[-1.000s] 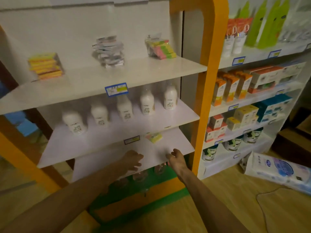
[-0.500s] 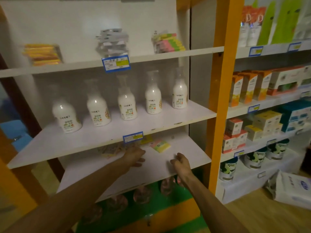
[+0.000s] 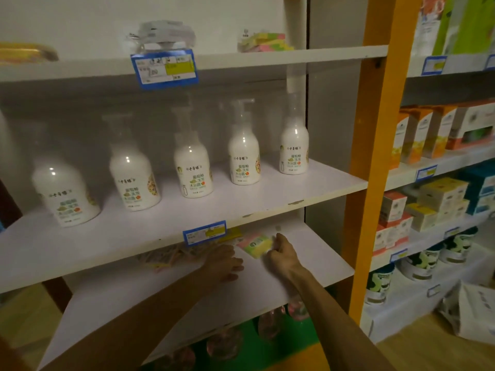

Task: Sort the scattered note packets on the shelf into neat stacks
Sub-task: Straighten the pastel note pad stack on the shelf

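On the low white shelf lies a pink, green and yellow note packet. My right hand touches its right edge with curled fingers and seems to pinch it. To its left my left hand lies flat on the shelf, fingers spread, beside a loose scatter of orange and yellow packets partly hidden under the shelf above. A yellow packet sits behind the price tag. On the top shelf stand a yellow stack, a clear-wrapped stack and a pastel stack.
Several white pump bottles line the middle shelf. Blue price tags hang on the shelf edges. An orange post bounds the unit on the right, with boxes and tubs beyond. Clear bottles stand below the low shelf.
The view dropped and came closer to the low shelf. Both hands reached further in; my right hand has arrived at the pastel packet, my left moved towards the scattered packets.
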